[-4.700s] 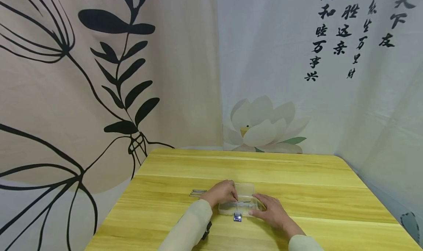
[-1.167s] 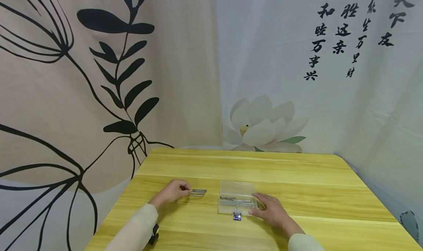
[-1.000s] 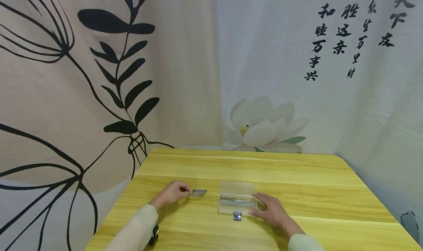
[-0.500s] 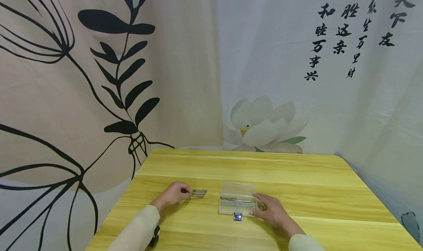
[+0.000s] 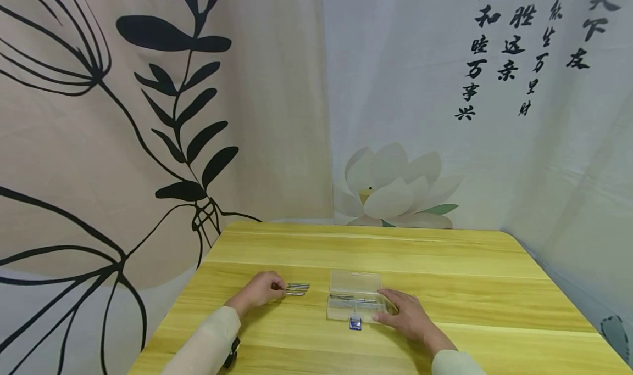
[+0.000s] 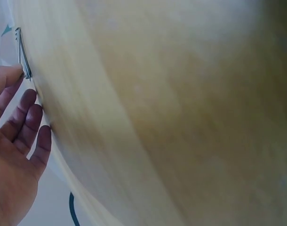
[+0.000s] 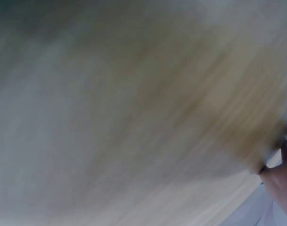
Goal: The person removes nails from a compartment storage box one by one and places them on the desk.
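A clear plastic box [image 5: 341,312] lies open on the wooden table, its lid [image 5: 355,280] folded back. Several slim metal rods [image 5: 366,301] are inside. My right hand [image 5: 407,314] grips the box's right end, thumb at the front and fingers at the back. Left of the box, several similar metal rods [image 5: 299,285] lie side by side. My left hand [image 5: 259,291] pinches the left end of the nearest rod between thumb and index finger. In the left wrist view, the rods [image 6: 22,52] appear beside the thumb, the other fingers loosely bent.
The box's blue-purple latch [image 5: 355,324] hangs at its front. The wooden table [image 5: 445,265] reaches back to a printed curtain [image 5: 277,117]. A dark strap [image 5: 231,353] is on my left wrist.
My left hand has moved from inside the box to the rods on the left. Lately the nearest rod has shifted slightly at its fingertips. My right hand stays on the box.
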`<control>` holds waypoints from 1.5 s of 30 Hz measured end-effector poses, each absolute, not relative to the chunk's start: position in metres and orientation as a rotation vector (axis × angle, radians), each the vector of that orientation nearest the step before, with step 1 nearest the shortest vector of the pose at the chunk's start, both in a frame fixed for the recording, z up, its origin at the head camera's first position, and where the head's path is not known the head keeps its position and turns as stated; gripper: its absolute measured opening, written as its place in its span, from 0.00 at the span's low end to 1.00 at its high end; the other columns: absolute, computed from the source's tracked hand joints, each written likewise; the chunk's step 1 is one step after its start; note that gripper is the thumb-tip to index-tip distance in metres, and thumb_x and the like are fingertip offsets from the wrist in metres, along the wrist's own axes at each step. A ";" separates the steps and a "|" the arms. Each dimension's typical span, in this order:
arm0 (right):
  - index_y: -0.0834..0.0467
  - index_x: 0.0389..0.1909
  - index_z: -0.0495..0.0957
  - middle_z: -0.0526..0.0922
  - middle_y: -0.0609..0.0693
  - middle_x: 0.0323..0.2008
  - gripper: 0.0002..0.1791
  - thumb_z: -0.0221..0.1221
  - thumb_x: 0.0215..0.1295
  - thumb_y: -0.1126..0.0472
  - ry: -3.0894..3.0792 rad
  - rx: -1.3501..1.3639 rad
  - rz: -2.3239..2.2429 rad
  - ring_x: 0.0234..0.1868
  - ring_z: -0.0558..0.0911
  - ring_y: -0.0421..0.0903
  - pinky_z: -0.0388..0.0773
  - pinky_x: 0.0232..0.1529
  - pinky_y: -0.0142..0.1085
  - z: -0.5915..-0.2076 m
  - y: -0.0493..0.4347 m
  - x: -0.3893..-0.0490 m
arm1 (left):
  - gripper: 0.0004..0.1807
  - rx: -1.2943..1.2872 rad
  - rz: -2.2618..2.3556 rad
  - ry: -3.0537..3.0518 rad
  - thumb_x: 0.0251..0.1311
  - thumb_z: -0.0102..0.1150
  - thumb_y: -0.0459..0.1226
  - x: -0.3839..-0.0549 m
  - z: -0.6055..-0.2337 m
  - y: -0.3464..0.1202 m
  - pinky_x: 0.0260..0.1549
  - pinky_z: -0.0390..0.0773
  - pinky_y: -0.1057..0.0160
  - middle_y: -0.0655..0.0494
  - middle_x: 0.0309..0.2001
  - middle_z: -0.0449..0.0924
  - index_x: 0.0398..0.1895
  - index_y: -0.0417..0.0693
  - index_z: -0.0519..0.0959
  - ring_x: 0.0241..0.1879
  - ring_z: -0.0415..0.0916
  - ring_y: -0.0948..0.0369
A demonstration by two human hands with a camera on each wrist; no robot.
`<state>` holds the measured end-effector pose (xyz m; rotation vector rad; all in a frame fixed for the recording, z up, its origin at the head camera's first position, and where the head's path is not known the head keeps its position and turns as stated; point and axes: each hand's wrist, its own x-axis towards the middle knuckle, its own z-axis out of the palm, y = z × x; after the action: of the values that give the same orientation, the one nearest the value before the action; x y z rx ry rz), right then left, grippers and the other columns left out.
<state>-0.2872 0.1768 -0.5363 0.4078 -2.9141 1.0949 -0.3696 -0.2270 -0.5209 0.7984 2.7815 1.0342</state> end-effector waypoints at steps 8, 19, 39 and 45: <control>0.56 0.69 0.70 0.70 0.62 0.67 0.40 0.67 0.60 0.41 -2.917 0.408 1.104 0.68 0.62 0.69 0.42 0.68 0.66 -0.537 0.177 -0.287 | 0.04 0.826 0.986 2.808 0.59 0.68 0.30 -0.372 -0.523 -0.227 0.32 0.75 0.65 0.60 0.33 0.77 0.30 0.48 0.85 0.32 0.73 0.64; 0.57 0.69 0.70 0.70 0.62 0.67 0.40 0.67 0.60 0.41 -2.912 0.413 1.091 0.68 0.63 0.69 0.43 0.68 0.66 -0.535 0.177 -0.286 | 0.02 0.728 1.065 2.776 0.60 0.68 0.34 -0.373 -0.518 -0.229 0.28 0.75 0.64 0.59 0.32 0.78 0.33 0.44 0.84 0.30 0.73 0.63; 0.57 0.68 0.71 0.71 0.62 0.66 0.40 0.67 0.60 0.40 -2.914 0.405 1.087 0.67 0.64 0.68 0.46 0.67 0.65 -0.535 0.177 -0.287 | 0.08 0.821 1.061 2.738 0.67 0.63 0.36 -0.379 -0.487 -0.188 0.43 0.76 0.55 0.61 0.39 0.79 0.45 0.42 0.84 0.41 0.75 0.60; 0.58 0.68 0.71 0.71 0.62 0.66 0.40 0.67 0.60 0.41 -2.902 0.425 1.085 0.67 0.65 0.68 0.48 0.67 0.65 -0.535 0.176 -0.287 | 0.09 0.902 1.063 2.722 0.66 0.63 0.37 -0.378 -0.481 -0.167 0.41 0.75 0.55 0.60 0.39 0.79 0.44 0.41 0.84 0.39 0.74 0.60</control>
<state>-0.2869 0.1764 -0.5348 0.4252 -2.9022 1.0853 -0.3781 -0.1665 -0.4807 0.9017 2.7216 1.0629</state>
